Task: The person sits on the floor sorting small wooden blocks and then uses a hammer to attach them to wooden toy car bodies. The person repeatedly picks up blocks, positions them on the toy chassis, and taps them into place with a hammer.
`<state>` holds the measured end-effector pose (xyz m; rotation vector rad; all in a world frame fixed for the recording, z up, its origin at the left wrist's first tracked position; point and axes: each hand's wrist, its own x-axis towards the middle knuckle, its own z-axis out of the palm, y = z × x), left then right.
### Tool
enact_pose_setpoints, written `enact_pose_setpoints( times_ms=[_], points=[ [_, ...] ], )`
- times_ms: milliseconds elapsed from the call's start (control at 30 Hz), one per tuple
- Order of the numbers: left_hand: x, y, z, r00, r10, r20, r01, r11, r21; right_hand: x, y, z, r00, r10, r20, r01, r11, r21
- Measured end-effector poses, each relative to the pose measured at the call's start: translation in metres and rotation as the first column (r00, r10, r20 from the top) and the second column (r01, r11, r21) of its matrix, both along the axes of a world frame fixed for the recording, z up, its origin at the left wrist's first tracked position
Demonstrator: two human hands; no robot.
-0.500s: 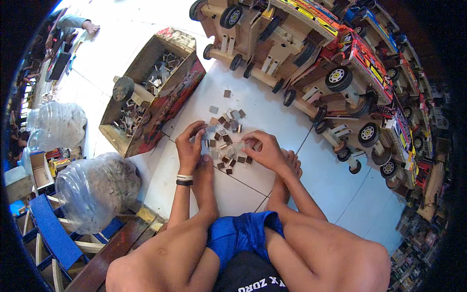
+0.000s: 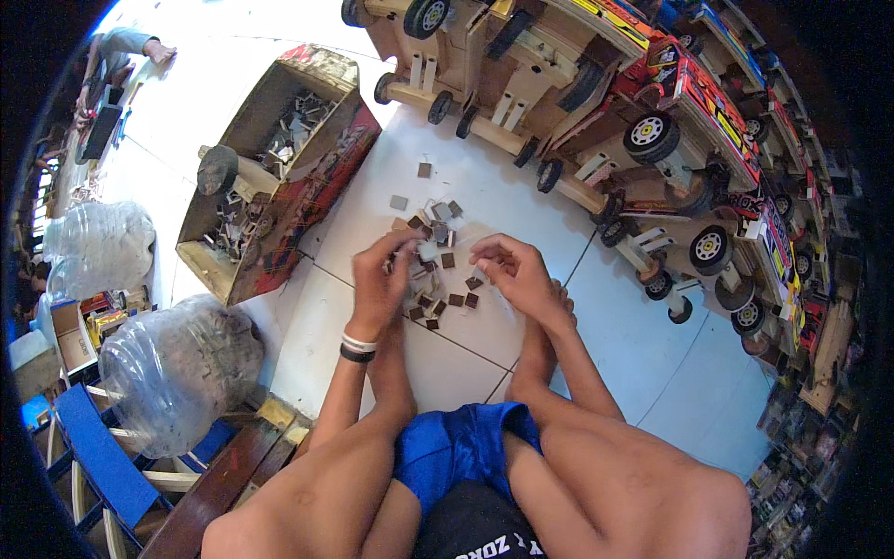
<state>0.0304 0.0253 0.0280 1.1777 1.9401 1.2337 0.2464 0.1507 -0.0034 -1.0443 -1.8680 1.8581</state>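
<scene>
Small flat pieces (image 2: 448,260), brown and grey, are seen strewn on the tiled floor (image 2: 447,359) at the centre of the frame, between the feet. One brown square (image 2: 425,170) and one grey square (image 2: 399,202) lie apart, above the main cluster.

Left hand (image 2: 378,279): bent over the cluster's left side, fingers blurred; a pale piece (image 2: 427,251) is seen at the fingertips, but whether it is gripped cannot be told. Right hand (image 2: 520,279): held at the cluster's right side, fingers loosely curled; no held piece can be made out.

Progress: judged partway. Many similar bits (image 2: 303,121) are contained in the worn wooden box (image 2: 326,186), upper left; whether these are finished or unworked cannot be determined. The floor cluster is judged to be left to handle, since the pieces are loose and no ordered stack or row is seen among them.
</scene>
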Motion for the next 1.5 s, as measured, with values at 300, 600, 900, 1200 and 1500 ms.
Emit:
enact_pose_setpoints(
  times_ms=[300, 600, 900, 1200, 1500],
  points=[
    [0.015, 0.032, -0.004, 0.985, -0.001, -0.172, -0.003, 1.0, -0.022, 0.023, 0.019, 0.019, 0.946, -0.275, 0.173, 0.165, 0.865, 0.473],
    [0.001, 0.033, -0.011, 0.869, -0.208, -0.449, 0.126, 0.97, -0.206, -0.054, 0.035, 0.028, 0.973, 0.169, 0.155, -0.229, 0.678, 0.699],
    [-0.025, 0.007, -0.015, 0.999, -0.021, 0.026, 0.024, 0.992, -0.124, -0.052, 0.061, 0.027, 0.921, 0.351, 0.171, -0.385, 0.749, 0.539],
    [-0.02, 0.024, -0.007, 0.999, 0.022, -0.046, -0.023, 0.999, -0.026, -0.01, 0.052, 0.056, 0.87, 0.052, 0.491, -0.406, 0.643, 0.65],
    [-0.021, 0.003, -0.024, 0.955, -0.094, -0.283, 0.075, 0.994, -0.08, -0.06, 0.015, 0.027, 0.859, 0.269, 0.437, -0.508, 0.564, 0.651]
  ],
)
